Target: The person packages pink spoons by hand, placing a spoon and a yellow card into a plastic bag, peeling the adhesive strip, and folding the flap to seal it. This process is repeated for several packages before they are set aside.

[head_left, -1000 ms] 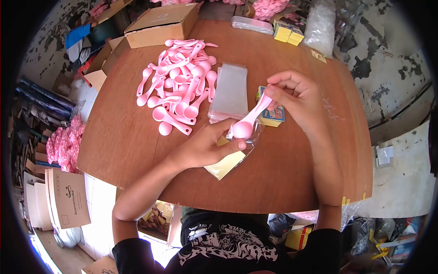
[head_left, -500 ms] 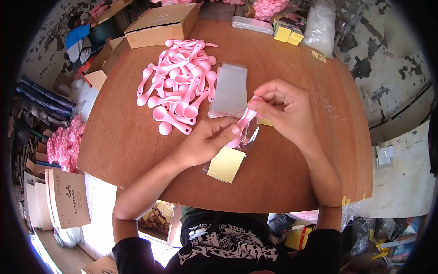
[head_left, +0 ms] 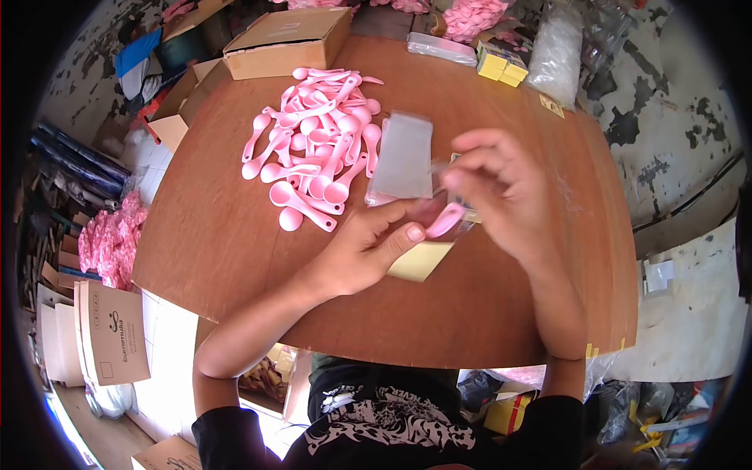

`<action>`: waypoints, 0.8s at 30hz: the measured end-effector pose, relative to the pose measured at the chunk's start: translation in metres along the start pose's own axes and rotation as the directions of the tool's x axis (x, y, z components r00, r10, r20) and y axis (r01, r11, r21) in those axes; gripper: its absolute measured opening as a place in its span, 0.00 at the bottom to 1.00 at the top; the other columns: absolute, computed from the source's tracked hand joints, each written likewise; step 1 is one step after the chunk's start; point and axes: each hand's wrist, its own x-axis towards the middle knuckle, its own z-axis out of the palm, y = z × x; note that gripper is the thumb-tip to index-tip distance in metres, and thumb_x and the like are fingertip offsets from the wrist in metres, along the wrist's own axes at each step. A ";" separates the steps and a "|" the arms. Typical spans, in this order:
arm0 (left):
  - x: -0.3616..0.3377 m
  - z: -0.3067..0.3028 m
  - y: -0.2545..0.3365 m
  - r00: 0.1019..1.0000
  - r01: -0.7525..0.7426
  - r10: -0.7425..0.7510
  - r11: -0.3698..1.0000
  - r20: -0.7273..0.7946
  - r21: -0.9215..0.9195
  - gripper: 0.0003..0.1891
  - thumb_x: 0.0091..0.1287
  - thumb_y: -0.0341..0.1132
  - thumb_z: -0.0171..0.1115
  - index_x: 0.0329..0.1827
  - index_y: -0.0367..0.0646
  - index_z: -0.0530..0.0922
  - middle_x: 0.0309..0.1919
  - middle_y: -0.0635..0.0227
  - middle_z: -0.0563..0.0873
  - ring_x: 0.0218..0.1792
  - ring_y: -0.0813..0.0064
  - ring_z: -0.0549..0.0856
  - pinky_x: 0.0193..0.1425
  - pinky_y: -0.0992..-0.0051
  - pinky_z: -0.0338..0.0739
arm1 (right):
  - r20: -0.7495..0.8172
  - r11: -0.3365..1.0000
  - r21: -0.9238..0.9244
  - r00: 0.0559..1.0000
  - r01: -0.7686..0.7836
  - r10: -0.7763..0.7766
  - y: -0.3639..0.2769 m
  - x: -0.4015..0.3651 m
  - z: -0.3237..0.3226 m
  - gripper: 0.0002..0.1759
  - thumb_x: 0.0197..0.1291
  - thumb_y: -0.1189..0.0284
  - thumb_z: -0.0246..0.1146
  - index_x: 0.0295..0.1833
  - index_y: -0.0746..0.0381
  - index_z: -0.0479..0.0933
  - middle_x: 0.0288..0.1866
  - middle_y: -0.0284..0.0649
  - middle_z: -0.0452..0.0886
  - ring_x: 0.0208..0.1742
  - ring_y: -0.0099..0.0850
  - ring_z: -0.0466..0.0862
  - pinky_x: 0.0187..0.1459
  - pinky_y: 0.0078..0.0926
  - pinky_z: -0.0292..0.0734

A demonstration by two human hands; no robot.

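Observation:
My left hand [head_left: 372, 254] is closed around a small clear plastic bag, thumb on top. Inside it lies a pink measuring spoon [head_left: 446, 222], its handle end showing beyond my thumb. A pale yellow card [head_left: 421, 261] hangs below the spoon, partly covered by my fingers. My right hand [head_left: 501, 192] is blurred, its thumb and fingers pinched at what looks like the bag's clear edge. Left of the hands is a heap of pink measuring spoons [head_left: 313, 141]. A stack of clear flat bags [head_left: 406, 157] lies just beyond my left fingers.
On the brown table [head_left: 211, 211], a cardboard box [head_left: 286, 43] stands at the back left. Along the back right are yellow card stacks [head_left: 501, 64], a clear-wrapped pack [head_left: 441, 48] and a plastic roll [head_left: 554, 59]. A printed carton [head_left: 113, 333] stands left, below table height.
My right hand has let go of the spoon's handle and moved slightly right. The spoon and card have turned and shifted right in my left hand. The view has shifted slightly.

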 end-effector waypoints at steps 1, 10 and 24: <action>0.000 0.001 0.003 0.987 -0.129 0.140 0.984 -0.083 0.124 0.21 0.77 0.42 0.55 0.62 0.33 0.73 0.56 0.56 0.81 0.56 0.69 0.81 0.59 0.70 0.75 | -0.104 0.978 -0.160 0.983 0.131 -0.148 -0.016 0.004 -0.009 0.14 0.61 0.79 0.66 0.52 0.65 0.74 0.35 0.36 0.86 0.40 0.21 0.84 0.41 0.18 0.77; 0.004 -0.014 -0.003 0.918 -0.200 0.262 0.954 -0.298 0.223 0.21 0.72 0.36 0.60 0.65 0.36 0.71 0.64 0.51 0.74 0.67 0.58 0.73 0.69 0.63 0.65 | 0.166 0.450 -0.821 0.901 0.352 -0.401 -0.041 0.034 -0.062 0.15 0.64 0.81 0.64 0.56 0.66 0.76 0.43 0.39 0.87 0.46 0.24 0.86 0.55 0.27 0.80; -0.004 0.006 -0.002 0.985 0.171 -0.170 0.983 0.025 -0.069 0.16 0.73 0.29 0.59 0.61 0.31 0.76 0.35 0.65 0.89 0.34 0.89 0.82 0.37 0.82 0.77 | 0.022 0.939 -0.330 0.996 0.093 -0.091 0.017 -0.033 0.005 0.09 0.59 0.77 0.69 0.44 0.64 0.79 0.41 0.39 0.82 0.37 0.26 0.84 0.37 0.23 0.79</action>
